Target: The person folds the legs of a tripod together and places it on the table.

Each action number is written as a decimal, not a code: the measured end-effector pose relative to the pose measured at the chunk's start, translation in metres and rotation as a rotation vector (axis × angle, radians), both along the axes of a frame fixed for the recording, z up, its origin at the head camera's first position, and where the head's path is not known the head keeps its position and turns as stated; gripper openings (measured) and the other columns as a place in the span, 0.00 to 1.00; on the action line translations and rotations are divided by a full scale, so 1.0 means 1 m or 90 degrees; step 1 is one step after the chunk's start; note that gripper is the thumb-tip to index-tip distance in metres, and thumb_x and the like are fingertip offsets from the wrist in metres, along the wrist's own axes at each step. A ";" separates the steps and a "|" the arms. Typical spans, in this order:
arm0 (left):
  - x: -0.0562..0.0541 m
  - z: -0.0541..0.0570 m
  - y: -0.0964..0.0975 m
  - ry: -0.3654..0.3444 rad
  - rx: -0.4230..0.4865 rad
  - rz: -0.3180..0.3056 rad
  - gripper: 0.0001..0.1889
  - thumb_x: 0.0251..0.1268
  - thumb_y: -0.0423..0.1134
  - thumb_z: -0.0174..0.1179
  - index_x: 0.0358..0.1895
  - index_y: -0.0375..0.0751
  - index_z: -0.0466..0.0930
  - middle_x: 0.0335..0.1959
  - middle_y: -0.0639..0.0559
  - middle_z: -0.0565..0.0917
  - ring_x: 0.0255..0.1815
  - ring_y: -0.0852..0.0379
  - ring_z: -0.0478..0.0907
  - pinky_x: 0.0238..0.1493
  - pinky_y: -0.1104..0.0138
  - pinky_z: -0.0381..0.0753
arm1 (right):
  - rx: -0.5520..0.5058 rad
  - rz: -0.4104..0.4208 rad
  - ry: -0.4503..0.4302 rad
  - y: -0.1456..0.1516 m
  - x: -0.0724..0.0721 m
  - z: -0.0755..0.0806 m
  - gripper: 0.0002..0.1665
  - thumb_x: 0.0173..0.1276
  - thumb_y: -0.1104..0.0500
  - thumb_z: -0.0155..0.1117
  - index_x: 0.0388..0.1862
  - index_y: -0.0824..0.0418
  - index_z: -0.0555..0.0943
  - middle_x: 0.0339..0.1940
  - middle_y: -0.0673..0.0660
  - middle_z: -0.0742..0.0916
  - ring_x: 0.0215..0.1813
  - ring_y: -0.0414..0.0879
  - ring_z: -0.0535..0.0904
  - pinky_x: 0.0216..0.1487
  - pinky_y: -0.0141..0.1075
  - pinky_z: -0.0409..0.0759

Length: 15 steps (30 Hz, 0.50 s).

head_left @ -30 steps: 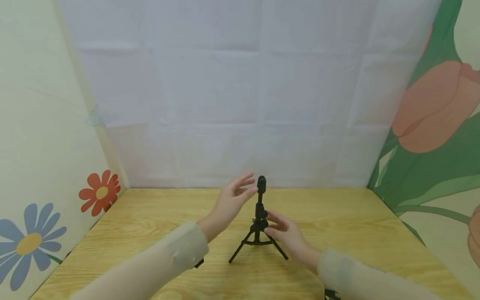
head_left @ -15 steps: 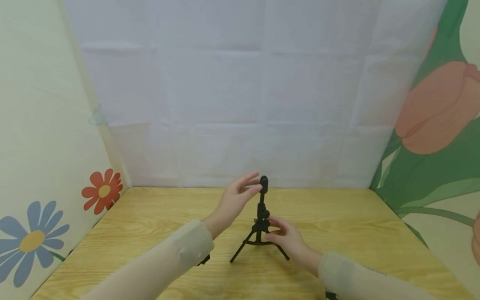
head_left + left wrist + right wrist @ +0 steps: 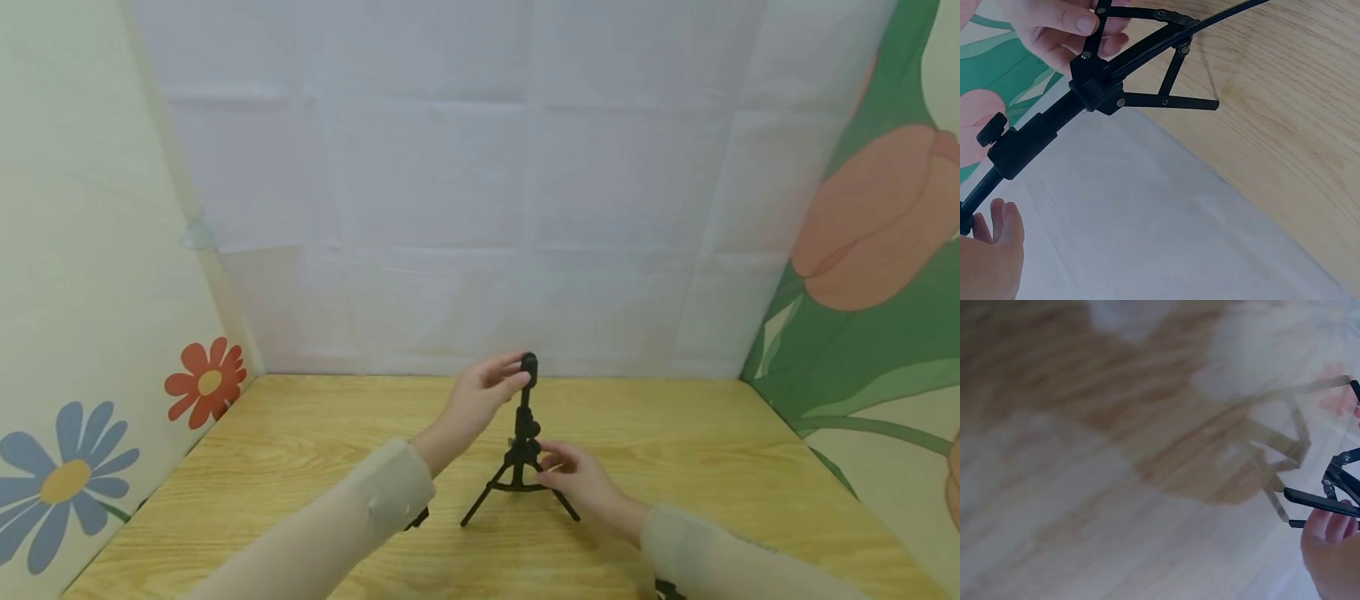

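A small black tripod [image 3: 522,442] stands upright on the wooden table, its legs spread. At its top, the thumb and fingers of my left hand [image 3: 480,400] pinch the rounded head. Lower down, my right hand [image 3: 588,483] grips a leg close under the hub. The left wrist view shows the tripod's hub, braces and a side knob [image 3: 991,129], with the right thumb lying over one leg. In the right wrist view, the right hand [image 3: 1335,553] curls its fingers at a leg [image 3: 1313,500], and the tripod's upper part is out of frame.
The light wooden table [image 3: 337,433] runs back to a creased white sheet [image 3: 480,208]. Flower-printed panels [image 3: 75,250] border the left and right sides. A dark device shows under each sleeve. Reflections of the legs appear on the tabletop in the right wrist view.
My left hand has moved right and closed its fingertips onto the tripod's head. My right hand has slipped slightly down from beside the knobs to the upper leg.
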<state>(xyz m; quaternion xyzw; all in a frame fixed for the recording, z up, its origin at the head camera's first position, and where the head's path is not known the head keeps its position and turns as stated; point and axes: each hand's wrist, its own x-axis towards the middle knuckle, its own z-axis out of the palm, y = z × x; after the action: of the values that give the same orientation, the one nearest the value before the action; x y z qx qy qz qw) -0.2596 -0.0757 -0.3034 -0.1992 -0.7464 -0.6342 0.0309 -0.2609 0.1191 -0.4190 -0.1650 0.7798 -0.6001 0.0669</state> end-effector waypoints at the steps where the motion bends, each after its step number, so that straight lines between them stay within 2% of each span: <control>1: 0.000 0.000 0.000 -0.003 0.005 -0.002 0.23 0.72 0.41 0.57 0.68 0.43 0.71 0.61 0.42 0.77 0.61 0.46 0.74 0.60 0.55 0.74 | 0.001 0.001 -0.004 0.000 0.000 0.001 0.30 0.66 0.65 0.65 0.66 0.71 0.70 0.42 0.57 0.82 0.44 0.47 0.79 0.46 0.41 0.80; 4: -0.003 0.001 0.001 -0.004 0.014 -0.016 0.24 0.72 0.41 0.57 0.69 0.42 0.70 0.62 0.41 0.76 0.60 0.46 0.75 0.59 0.56 0.75 | 0.011 0.010 -0.010 0.001 -0.001 0.002 0.28 0.66 0.64 0.65 0.63 0.72 0.72 0.39 0.56 0.84 0.43 0.47 0.79 0.45 0.40 0.79; 8: -0.006 0.003 0.001 -0.002 0.022 -0.048 0.24 0.73 0.37 0.56 0.69 0.39 0.68 0.60 0.38 0.76 0.57 0.45 0.77 0.58 0.57 0.76 | 0.037 0.047 -0.016 0.006 -0.004 0.005 0.22 0.67 0.62 0.65 0.55 0.75 0.77 0.41 0.59 0.86 0.44 0.47 0.81 0.43 0.41 0.81; 11: -0.008 0.003 0.001 -0.003 0.031 -0.070 0.24 0.73 0.35 0.55 0.69 0.37 0.68 0.59 0.36 0.76 0.56 0.45 0.78 0.56 0.59 0.78 | 0.044 0.098 -0.039 0.011 -0.008 0.007 0.19 0.69 0.62 0.63 0.51 0.76 0.78 0.44 0.61 0.87 0.44 0.46 0.81 0.42 0.41 0.81; 15: -0.010 0.004 -0.001 -0.003 0.030 -0.087 0.24 0.74 0.35 0.54 0.69 0.35 0.67 0.58 0.36 0.77 0.54 0.45 0.79 0.55 0.59 0.79 | 0.056 0.189 -0.052 0.019 -0.017 0.009 0.19 0.69 0.65 0.60 0.54 0.77 0.75 0.47 0.66 0.85 0.45 0.47 0.80 0.40 0.39 0.80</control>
<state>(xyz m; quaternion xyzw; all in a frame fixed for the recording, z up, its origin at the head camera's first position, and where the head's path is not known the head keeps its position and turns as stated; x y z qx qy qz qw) -0.2701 -0.0767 -0.2997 -0.2474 -0.7157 -0.6530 -0.0099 -0.2777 0.1377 -0.4097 -0.2509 0.7690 -0.5552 0.1936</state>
